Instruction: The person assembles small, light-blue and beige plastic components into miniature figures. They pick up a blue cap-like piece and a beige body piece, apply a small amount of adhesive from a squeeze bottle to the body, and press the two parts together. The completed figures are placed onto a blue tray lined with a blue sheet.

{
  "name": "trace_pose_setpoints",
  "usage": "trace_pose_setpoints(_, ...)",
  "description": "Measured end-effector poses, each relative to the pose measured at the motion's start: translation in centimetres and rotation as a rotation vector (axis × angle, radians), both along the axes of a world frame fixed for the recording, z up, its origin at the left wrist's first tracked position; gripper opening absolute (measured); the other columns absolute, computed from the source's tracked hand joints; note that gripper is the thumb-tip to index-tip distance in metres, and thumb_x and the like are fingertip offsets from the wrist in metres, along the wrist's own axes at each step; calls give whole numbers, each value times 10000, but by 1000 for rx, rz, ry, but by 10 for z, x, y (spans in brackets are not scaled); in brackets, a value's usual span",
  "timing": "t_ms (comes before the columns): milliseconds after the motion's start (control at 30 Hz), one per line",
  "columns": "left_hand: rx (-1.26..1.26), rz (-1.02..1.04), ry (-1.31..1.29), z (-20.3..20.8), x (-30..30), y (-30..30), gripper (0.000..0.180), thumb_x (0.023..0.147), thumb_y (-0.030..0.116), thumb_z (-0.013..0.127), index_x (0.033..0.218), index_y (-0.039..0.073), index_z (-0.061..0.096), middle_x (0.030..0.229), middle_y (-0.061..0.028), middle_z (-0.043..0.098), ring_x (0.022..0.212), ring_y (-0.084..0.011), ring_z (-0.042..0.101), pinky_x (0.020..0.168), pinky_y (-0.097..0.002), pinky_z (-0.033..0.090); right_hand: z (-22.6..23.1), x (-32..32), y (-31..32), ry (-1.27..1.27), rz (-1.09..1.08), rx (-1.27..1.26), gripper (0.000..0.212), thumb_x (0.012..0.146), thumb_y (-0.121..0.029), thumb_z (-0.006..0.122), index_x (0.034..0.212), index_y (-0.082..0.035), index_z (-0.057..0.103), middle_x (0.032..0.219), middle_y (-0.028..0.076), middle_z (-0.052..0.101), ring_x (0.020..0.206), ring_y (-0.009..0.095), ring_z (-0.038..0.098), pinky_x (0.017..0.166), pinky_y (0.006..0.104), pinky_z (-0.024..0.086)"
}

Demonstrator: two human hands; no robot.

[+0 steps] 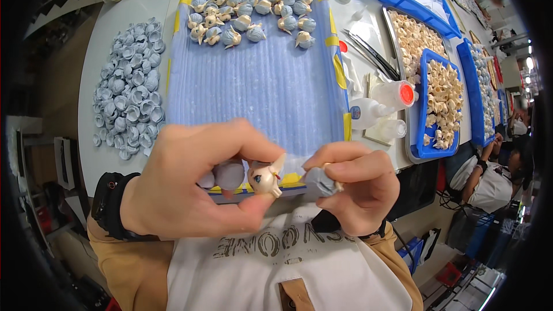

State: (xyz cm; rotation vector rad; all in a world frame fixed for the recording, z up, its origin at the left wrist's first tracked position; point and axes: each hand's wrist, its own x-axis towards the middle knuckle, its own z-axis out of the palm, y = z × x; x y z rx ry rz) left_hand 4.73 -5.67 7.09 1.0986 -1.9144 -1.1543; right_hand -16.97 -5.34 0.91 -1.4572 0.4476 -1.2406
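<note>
Both forearms enter from the lower edge and meet close to the chest, hands raised above the near edge of the blue work mat (259, 92).

Left hand (190, 190): fingers curled narrow, thumb and forefinger pinching a small doll head (264, 177), cream-coloured with a painted eye facing the camera and a pointed ear standing up toward the right hand. A grey piece (229, 174) sits tucked under the same hand's fingers, just left of the doll head.

Right hand (357, 187): fingers folded tight around a grey hair part (319, 181), held just beside the doll head; whether the two touch cannot be told.

Beyond the hands, at the far end of the mat, lies a group of finished heads (253, 14) with grey hair. Far left of the left hand is a heap of grey hair parts (129, 89). Right of the right hand stand glue bottles (380, 103), and past them blue trays (440, 103) of cream heads.
</note>
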Motion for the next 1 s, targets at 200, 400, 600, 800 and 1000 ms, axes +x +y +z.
trace_pose_setpoints(200, 270, -23, 236, 0, 5, 5, 356, 657, 31, 724, 961, -65, 567, 809, -94, 640, 721, -84, 607, 639, -201, 466, 6, -5, 3, -41, 106, 166, 373, 723, 49, 683, 1058, 50, 518, 1034, 211, 582, 918, 234, 599, 808, 325, 456)
trace_pose_setpoints(400, 287, -63, 289, -4, 10, 5, 382, 680, 34, 733, 1002, -61, 551, 874, -109, 641, 795, -100, 618, 696, -220, 477, 8, -6, 4, 133, 72, 135, 382, 736, 45, 657, 1089, 39, 509, 1050, 158, 587, 917, 197, 596, 759, 280, 459)
trace_pose_setpoints(600, -92, -18, -371, -15, 16, -19, 527, 702, 82, 716, 1174, 0, 495, 835, -64, 636, 721, -79, 583, 649, -216, 450, 23, -1, -16, 830, -87, -99, 541, 674, 93, 640, 1183, -19, 494, 1119, 194, 547, 946, 311, 588, 776, 326, 475)
trace_pose_setpoints(800, -111, 313, -198, -26, 9, -44, 640, 744, 77, 642, 1306, 20, 340, 885, -63, 602, 633, -76, 477, 597, -201, 387, 37, 1, -13, 742, -246, -358, 648, 641, 56, 675, 1252, -38, 479, 1278, 261, 420, 1141, 415, 456, 925, 385, 416)
trace_pose_setpoints(1000, 727, 131, 605, -1, 30, 27, 467, 792, 19, 573, 1217, -30, 386, 897, -130, 547, 589, -121, 514, 520, -193, 429, 28, -127, 9, 1035, -975, -228, 234, 753, -33, 627, 984, 2, 630, 812, 80, 617, 657, 134, 534, 577, 229, 419)
